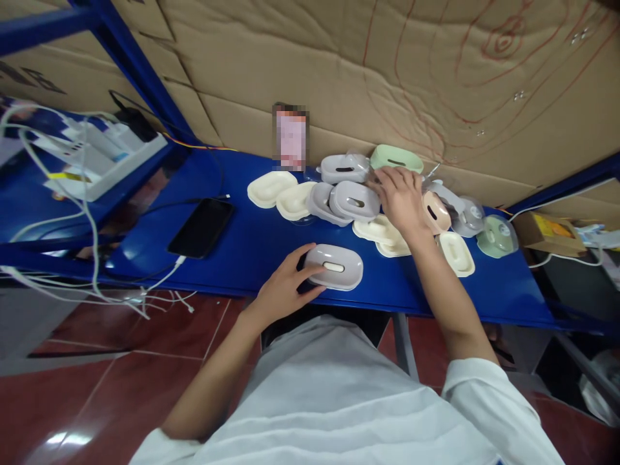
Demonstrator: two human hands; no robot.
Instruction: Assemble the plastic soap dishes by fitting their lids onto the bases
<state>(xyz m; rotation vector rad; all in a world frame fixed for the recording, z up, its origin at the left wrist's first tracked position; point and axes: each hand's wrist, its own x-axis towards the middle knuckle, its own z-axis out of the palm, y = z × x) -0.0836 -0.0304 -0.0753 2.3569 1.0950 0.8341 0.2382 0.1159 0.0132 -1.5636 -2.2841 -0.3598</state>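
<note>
My left hand grips the left end of a grey oval plastic box, which rests near the table's front edge. A cream-coloured piece shows in the slot on its top. Further back, my right hand reaches down among similar parts with its fingers bent. Clear plastic shows by its fingertips, but what they hold is partly hidden. Just left of it is a grey slotted shell leaning on another grey one. Behind it stand a green slotted shell and a grey slotted shell.
Cream oval trays lie on the blue table. To the right are a peach shell and a green covered box. A black phone and white cables lie left. Cardboard walls the back; blue posts stand at both sides.
</note>
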